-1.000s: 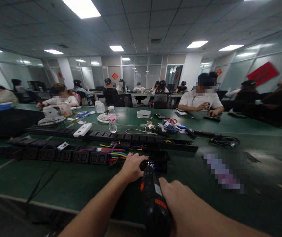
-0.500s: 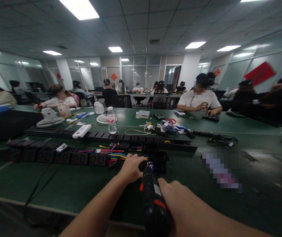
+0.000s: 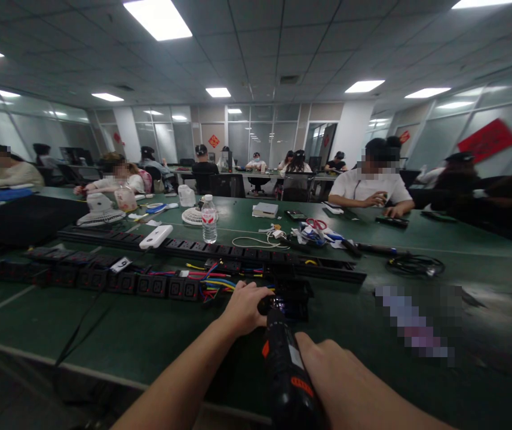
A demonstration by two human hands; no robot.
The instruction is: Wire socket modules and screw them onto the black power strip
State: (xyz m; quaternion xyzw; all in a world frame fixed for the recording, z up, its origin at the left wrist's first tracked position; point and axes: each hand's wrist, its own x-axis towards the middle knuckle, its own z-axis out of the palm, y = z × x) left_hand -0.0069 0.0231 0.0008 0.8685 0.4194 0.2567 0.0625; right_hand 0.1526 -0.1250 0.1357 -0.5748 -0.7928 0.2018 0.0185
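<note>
My right hand (image 3: 334, 373) is wrapped around a black cordless drill (image 3: 290, 364) with orange marks, its nose pointing forward and down. A small light shines at the drill's tip, over a black end piece (image 3: 301, 291) of a power strip. My left hand (image 3: 247, 306) is closed at the left of that tip, with fingers on the black end piece; the fingertips are partly hidden. Coloured wires (image 3: 220, 283) run from the piece to a row of black sockets (image 3: 148, 285) on the left. The bit and any screw are too dark to make out.
Behind lies a second long power strip (image 3: 256, 254). A white device (image 3: 156, 237), a water bottle (image 3: 209, 220), scissors (image 3: 316, 224) with cable scraps and a coiled black cable (image 3: 416, 264) are farther back. A co-worker (image 3: 370, 179) sits opposite on the right.
The view has turned slightly, so the scene sits a little farther right and lower. My hands and the drill keep their place at the black end piece.
</note>
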